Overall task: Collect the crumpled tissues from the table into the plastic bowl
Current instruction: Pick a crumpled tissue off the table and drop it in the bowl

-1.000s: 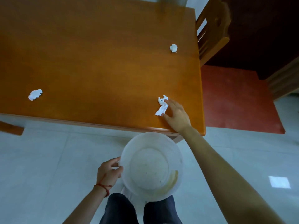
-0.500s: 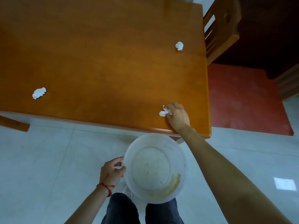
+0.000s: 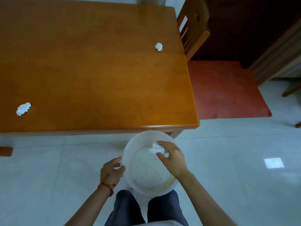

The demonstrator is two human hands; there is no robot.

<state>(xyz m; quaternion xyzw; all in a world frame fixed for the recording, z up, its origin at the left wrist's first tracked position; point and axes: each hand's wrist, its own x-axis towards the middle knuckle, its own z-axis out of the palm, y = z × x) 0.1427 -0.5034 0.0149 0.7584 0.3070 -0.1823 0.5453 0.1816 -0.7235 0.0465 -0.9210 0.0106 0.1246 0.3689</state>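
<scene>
Now, your right hand point(image 3: 172, 158): fingers pinched on a crumpled tissue point(image 3: 155, 149) over the bowl
Your left hand point(image 3: 112, 172): clamped on the rim of the translucent round plastic bowl point(image 3: 130, 150)
Table point(image 3: 97, 70): glossy wood; left tissue point(image 3: 23, 108) and far tissue point(image 3: 159, 46) well apart

A home dining room, by the look of it: a varnished wooden bench point(image 3: 97, 70) with a matching carved wooden chair point(image 3: 193, 28) at its far end, glossy pale floor tiles point(image 3: 236, 160), and a red mat point(image 3: 224, 90) beside dark wood panelling point(image 3: 276, 51).
</scene>
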